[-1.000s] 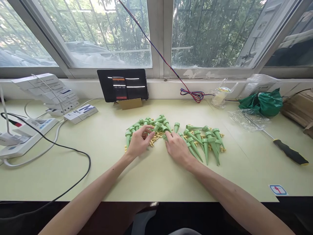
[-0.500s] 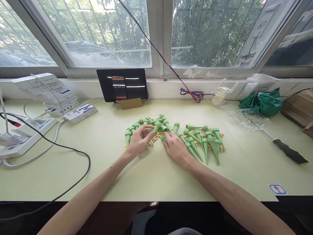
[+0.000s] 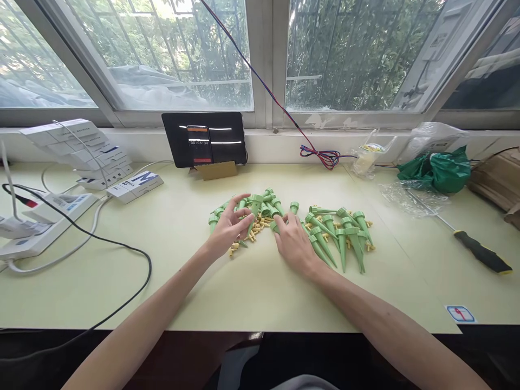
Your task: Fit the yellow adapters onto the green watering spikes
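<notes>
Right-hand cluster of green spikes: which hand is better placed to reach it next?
Probably the right hand: it is beside that cluster, while the left hand is farther off, holding a green spike.

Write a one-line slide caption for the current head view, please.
At a pale table, the left hand holds a green spike near yellow fittings while the right hand touches another spike.

Bright daylight through windows (image 3: 162,54) | screen (image 3: 225,135) glare | foliage (image 3: 345,49) perhaps soft

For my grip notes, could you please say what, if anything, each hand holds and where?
The left hand holds a green spike below its cap; whether the right hand grips anything is unclear.
</notes>
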A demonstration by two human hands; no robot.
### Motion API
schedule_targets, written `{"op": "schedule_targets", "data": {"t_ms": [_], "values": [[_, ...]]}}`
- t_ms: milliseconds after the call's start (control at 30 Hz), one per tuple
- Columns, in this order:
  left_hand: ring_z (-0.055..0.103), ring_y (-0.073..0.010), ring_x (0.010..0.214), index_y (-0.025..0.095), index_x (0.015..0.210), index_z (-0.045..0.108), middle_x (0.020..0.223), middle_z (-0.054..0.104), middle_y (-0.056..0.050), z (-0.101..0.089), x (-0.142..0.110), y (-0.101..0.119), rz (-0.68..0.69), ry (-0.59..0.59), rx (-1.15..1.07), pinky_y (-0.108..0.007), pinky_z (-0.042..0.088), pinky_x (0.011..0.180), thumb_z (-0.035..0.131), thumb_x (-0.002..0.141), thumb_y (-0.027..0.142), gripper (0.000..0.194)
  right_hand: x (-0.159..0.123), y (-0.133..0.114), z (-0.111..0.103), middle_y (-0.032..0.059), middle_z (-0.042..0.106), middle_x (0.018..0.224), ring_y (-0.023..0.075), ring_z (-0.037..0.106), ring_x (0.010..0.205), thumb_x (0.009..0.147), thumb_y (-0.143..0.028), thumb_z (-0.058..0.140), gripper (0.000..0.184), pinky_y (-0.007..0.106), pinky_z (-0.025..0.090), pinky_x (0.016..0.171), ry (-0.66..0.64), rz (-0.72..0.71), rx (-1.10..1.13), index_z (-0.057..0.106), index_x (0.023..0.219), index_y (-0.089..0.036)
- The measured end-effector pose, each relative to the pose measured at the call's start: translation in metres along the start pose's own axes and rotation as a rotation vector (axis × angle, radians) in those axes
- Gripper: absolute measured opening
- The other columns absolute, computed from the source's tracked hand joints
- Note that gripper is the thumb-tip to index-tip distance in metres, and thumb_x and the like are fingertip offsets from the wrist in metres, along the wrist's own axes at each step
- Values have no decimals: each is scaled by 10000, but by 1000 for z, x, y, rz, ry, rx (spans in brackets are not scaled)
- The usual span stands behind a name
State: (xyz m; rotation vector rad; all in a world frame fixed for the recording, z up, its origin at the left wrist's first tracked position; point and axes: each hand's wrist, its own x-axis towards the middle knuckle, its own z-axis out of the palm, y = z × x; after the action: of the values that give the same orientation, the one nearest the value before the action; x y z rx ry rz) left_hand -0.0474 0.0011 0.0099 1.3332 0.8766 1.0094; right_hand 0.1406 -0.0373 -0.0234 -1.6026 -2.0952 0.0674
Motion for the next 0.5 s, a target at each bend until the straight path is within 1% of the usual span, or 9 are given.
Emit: {"op": "schedule_targets", "data": {"t_ms": [67, 167, 267, 400, 500], "values": [[331, -31, 458, 301, 1416, 410, 779, 530, 28, -3, 1, 0, 0, 4, -27, -164, 276, 408, 767, 790, 378, 724, -1, -3, 0, 146, 546, 1061, 282, 525, 1023, 952, -123, 474, 234, 395, 492, 848, 35, -49, 16, 579, 1158, -160], [338, -37, 456, 312, 1440, 407, 761, 525, 29, -5, 2, 1, 13, 16, -57, -173, 284, 410, 752, 805, 353, 723, -3, -10, 1, 135, 561, 1066, 265, 514, 1037, 973, -144, 462, 221, 384, 479, 886, 37, -155, 88, 589, 1154, -155], [365, -43, 460, 315, 1421, 441, 755, 525, 27, -7, 3, -1, 32, 26, -84, -176, 281, 409, 749, 807, 334, 688, -5, -19, 5, 138, 583, 1098, 263, 506, 1050, 968, -118, 458, 221, 393, 460, 914, -2, -261, 102, 592, 1142, -148], [373, -44, 453, 304, 1362, 474, 741, 521, 33, -6, 4, -2, 36, 42, -108, -177, 285, 403, 763, 789, 333, 643, -6, -23, 13, 141, 581, 1206, 263, 486, 1111, 942, -42, 429, 323, 398, 445, 929, -65, -378, 85, 566, 1209, -159], [373, -45, 450, 293, 1336, 471, 726, 512, 41, -4, 3, -1, 31, 53, -107, -177, 296, 402, 772, 775, 331, 638, -6, -21, 14, 125, 573, 1278, 253, 467, 1132, 913, 6, 411, 393, 394, 439, 942, -109, -424, 95, 549, 1243, -159]]}}
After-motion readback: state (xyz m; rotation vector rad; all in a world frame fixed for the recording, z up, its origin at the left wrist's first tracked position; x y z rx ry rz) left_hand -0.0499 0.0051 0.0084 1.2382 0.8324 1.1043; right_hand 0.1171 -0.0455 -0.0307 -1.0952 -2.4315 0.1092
